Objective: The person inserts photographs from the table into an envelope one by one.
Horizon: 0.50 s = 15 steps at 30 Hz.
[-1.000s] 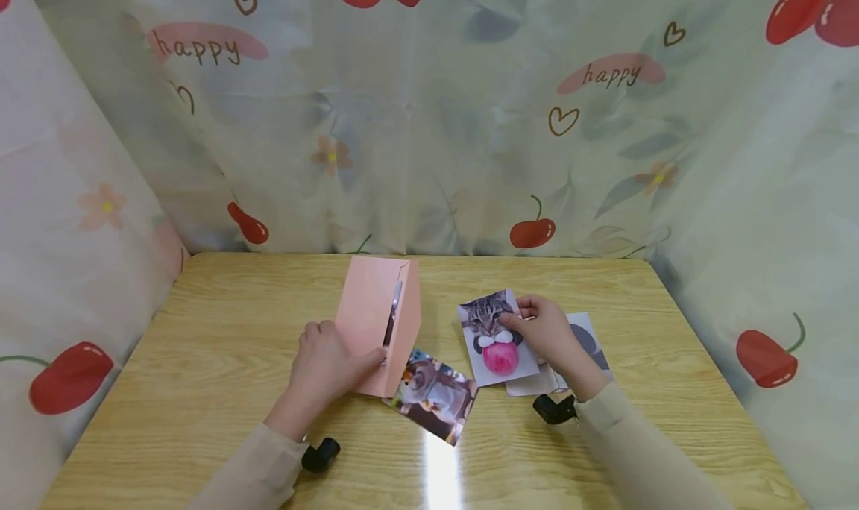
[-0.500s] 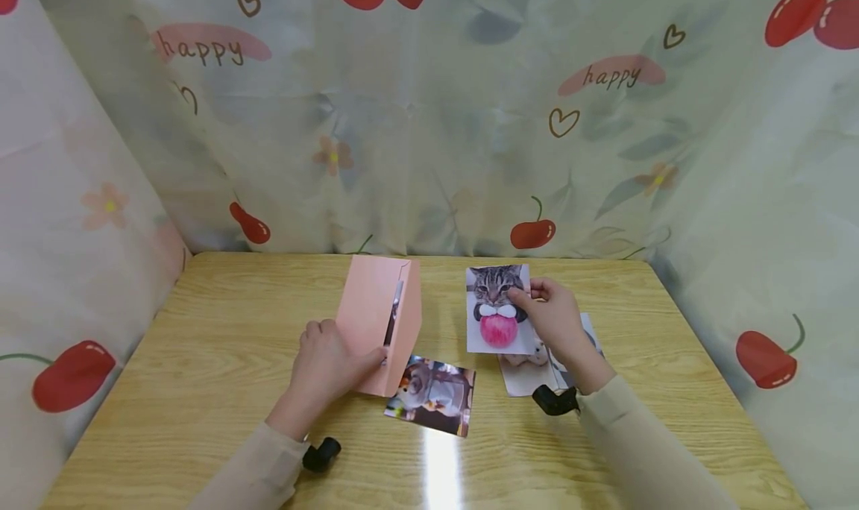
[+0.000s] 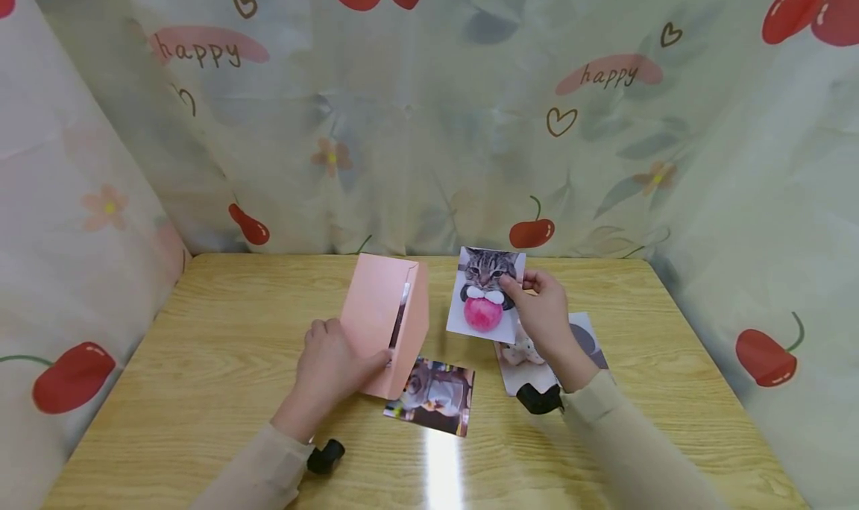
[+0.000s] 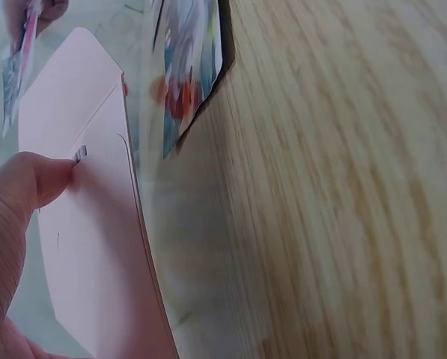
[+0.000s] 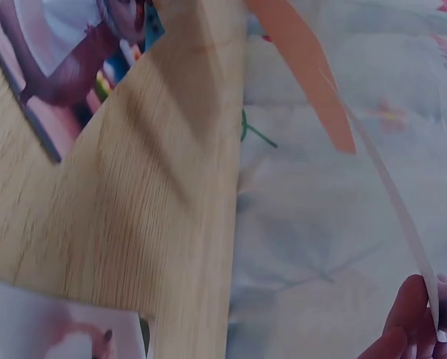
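Note:
My left hand (image 3: pixel 332 362) grips a pink envelope (image 3: pixel 377 301) tilted up on the left of centre, its flap raised to the right. The thumb presses at the envelope's opening, where a strip of a picture card (image 3: pixel 400 320) shows inside. In the left wrist view the thumb (image 4: pixel 47 178) lies against the pink paper (image 4: pixel 96 247). To the right, my right hand (image 3: pixel 542 312) pinches a cat photo card (image 3: pixel 485 294) by its right edge, thumb in front and fingers behind. Seen edge-on in the right wrist view, this card (image 5: pixel 395 194) points toward the envelope (image 5: pixel 309 63).
A glossy photo card (image 3: pixel 436 398) lies on the wooden table (image 3: pixel 221 331) by the envelope's lower edge. More cards (image 3: pixel 526 372) lie overlapped under my right wrist. A cherry-patterned curtain (image 3: pixel 416 159) hangs behind the table and along both sides.
The right hand has lifted the cat photo card up and leftward, close to the envelope. The glossy card on the table has turned slightly. My left hand and envelope have shifted a little right.

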Available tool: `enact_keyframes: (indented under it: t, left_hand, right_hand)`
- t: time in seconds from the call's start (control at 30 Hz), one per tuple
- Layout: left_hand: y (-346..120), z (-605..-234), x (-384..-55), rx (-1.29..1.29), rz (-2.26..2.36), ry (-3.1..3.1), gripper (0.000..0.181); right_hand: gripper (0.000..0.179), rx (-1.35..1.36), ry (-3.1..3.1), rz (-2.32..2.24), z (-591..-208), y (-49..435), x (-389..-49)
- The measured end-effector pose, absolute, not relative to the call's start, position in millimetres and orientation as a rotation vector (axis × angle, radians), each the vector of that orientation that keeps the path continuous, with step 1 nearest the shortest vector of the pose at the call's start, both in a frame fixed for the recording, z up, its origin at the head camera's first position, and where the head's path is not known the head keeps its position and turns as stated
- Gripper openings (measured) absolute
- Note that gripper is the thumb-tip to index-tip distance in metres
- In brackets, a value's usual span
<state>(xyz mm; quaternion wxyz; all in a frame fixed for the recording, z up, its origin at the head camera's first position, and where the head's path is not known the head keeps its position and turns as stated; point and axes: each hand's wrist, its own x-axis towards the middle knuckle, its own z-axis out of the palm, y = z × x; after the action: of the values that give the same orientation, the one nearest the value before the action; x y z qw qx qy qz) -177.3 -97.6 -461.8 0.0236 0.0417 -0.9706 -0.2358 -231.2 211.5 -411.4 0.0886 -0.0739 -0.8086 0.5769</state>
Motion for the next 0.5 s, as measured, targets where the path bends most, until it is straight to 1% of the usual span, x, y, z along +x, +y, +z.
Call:
enact_keyframes:
  t: [0.3, 0.5]
  left_hand:
    - [-88.6, -463.9, -175.2, 0.094, -0.603, -2.963, 0.101]
    - [-84.8, -460.5, -173.9, 0.105, -0.574, -2.981, 0.103]
  right_hand:
    - [0.034, -0.125, -2.343, 1.701, -417.6, 178.5, -228.1]
    - [0.025, -0.023, -2.313, 1.595, -420.4, 154.6, -227.2]
